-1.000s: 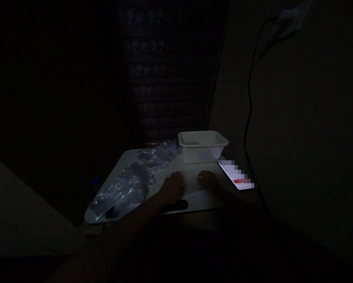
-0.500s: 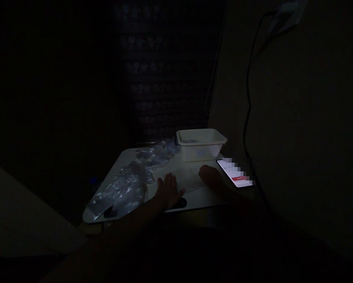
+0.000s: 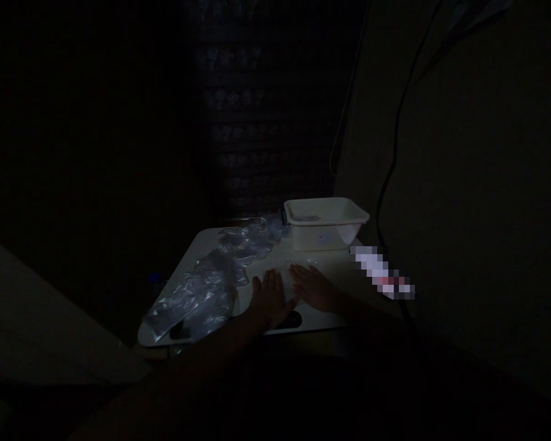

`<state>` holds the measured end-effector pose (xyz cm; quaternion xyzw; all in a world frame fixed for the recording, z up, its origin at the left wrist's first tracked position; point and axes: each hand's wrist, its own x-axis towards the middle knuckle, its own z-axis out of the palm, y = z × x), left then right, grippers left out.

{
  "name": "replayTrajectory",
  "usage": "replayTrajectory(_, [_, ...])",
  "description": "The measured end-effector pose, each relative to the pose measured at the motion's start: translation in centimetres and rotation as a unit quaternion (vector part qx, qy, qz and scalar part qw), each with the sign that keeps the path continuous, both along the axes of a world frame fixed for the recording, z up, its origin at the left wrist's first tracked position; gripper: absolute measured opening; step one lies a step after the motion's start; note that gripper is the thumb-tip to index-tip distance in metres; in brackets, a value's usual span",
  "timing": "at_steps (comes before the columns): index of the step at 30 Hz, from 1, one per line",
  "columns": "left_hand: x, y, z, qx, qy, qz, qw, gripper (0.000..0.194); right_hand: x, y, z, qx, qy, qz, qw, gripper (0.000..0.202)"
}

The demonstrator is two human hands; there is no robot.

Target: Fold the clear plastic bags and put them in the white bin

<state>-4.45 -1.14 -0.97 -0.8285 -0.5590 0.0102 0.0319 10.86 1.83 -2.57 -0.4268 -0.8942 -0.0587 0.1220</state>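
My left hand (image 3: 269, 299) lies with its fingers stretched forward on a thin clear plastic sheet or bag near the front of the white table (image 3: 323, 315). Close beside it on the right, my right hand (image 3: 315, 288) rests flat, its fingers spread and pointing left over the same plastic. The plastic (image 3: 282, 274) is faint in the dim light, and much of it is hidden under both hands. To the left of my hands, a pile of crumpled clear plastic bags (image 3: 206, 294) runs along the table.
A white rectangular tub (image 3: 323, 237) stands at the back right of the table, with something clear inside. A lit phone (image 3: 374, 266), partly pixelated, lies at the right edge. A dark cable (image 3: 396, 135) hangs along the right wall.
My right hand has moved left toward my left hand and opened from a closed shape to flat. My left hand stays nearly in place. The view has shifted slightly.
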Motion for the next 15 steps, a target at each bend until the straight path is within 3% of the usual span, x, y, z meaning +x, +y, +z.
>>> replayTrajectory(5, [-0.3,0.1,-0.1,0.001,-0.001,0.002,1.000,0.081,1.5,0.6,-0.2,0.005,-0.002,-0.057,0.998,0.044])
replayTrajectory(10, [-0.4,0.2,0.4,-0.015,0.004,0.015,1.000,0.075,2.9,-0.6,1.1,-0.009,0.003,-0.127,0.992,0.037])
replayTrajectory(15, [-0.8,0.8,1.4,-0.003,-0.010,0.055,0.998,0.065,5.0,-2.0,2.4,-0.010,0.003,-0.125,0.992,0.036])
